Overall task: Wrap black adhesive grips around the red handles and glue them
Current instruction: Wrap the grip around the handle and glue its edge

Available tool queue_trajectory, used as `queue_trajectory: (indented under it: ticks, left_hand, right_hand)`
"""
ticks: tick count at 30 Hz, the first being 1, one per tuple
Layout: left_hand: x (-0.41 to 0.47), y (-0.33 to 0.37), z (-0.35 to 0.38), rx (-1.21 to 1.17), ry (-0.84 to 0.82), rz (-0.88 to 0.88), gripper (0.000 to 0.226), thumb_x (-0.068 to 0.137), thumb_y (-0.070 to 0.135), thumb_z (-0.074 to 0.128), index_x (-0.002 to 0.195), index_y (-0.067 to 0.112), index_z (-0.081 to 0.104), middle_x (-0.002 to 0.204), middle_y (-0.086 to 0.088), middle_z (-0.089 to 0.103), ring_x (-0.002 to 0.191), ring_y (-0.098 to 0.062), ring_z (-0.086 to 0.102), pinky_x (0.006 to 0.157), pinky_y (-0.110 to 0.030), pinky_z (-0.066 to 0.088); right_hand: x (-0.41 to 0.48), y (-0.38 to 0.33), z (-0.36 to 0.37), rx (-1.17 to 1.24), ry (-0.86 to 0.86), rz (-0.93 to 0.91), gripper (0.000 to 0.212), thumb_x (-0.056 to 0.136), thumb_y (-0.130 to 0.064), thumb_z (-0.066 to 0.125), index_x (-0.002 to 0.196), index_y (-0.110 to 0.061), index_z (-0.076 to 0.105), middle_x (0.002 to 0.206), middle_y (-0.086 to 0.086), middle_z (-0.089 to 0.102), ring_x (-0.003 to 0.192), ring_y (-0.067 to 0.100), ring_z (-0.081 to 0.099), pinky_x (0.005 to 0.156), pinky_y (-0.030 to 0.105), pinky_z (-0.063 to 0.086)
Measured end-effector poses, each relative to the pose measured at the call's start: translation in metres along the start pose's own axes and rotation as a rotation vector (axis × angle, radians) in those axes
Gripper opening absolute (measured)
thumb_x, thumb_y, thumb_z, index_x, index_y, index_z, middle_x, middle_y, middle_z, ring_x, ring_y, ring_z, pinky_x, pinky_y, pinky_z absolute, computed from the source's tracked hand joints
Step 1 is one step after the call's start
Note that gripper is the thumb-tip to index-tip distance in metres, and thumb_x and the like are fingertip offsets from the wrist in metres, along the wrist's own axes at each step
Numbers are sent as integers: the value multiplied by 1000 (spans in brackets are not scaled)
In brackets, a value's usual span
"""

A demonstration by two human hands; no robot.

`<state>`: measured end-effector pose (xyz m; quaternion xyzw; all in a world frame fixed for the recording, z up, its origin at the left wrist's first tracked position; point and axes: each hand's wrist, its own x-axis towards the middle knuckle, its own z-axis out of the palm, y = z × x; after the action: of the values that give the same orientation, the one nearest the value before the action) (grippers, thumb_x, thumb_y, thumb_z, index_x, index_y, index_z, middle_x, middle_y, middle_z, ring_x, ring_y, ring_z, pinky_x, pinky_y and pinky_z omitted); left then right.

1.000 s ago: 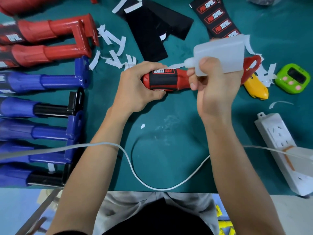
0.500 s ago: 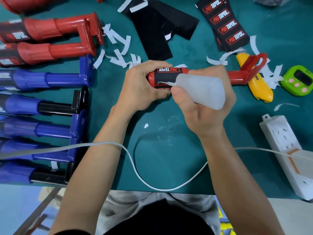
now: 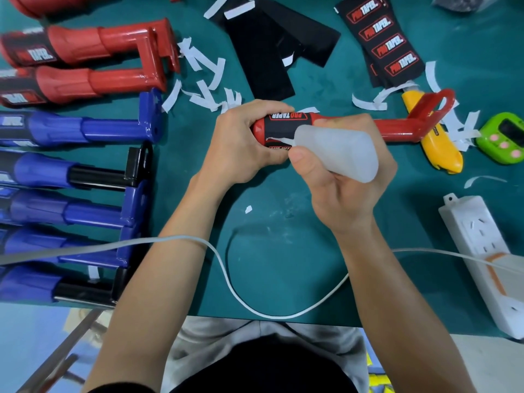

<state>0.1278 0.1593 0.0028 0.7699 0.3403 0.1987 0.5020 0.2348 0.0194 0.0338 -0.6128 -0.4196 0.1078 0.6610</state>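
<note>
1. the left hand [image 3: 243,143] curls around the wrapped end of the red handle [image 3: 397,129], at the middle of the green table [image 3: 283,251].
2. the right hand [image 3: 348,194] grips a white glue bottle [image 3: 340,148], nozzle against the black grip [image 3: 279,129].
3. the grip reads "pro taper".

Worn on the head, looking forward and steeply down onto the teal surface [image 3: 283,251], with the near edge low in the frame and the far side cut off at the top. Sits close over the work, placing the left hand [image 3: 241,143] and right hand [image 3: 346,194] just above centre and catching the wearer's own lap [image 3: 255,358] along the bottom. Takes in a wide angle, reaching from the row of blue handles [image 3: 71,211] at the left margin to the power strip [image 3: 476,236] at the right.
</note>
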Motion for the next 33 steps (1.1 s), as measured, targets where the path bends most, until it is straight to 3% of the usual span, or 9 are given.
queue_trajectory:
  ticks: [11,22,33]
  left_hand:
    - [-1,1,1,6,1,0,53,66,13,90,117,17,77,108,10,73,96,-4,69,83,-14,48]
    - [0,2,0,1,-1,-22,54,66,8,93,117,17,77,111,5,74,100,-13,71,86,-25,55]
    - [1,1,-1,7,2,-24,57,64,9,93,118,17,77,112,7,74,100,-10,70,86,-22,53]
  right_hand:
    - [1,4,1,11,-42,-7,18,91,-16,77,103,-12,66,103,-34,63,87,-2,64,78,20,51]
    - [3,7,-1,53,-45,-10,17,89,-11,77,102,-9,66,103,-31,65,88,0,65,80,21,50]
    - [2,8,0,43,-49,-6,16,89,-12,77,101,-9,66,102,-32,65,86,0,64,78,21,50]
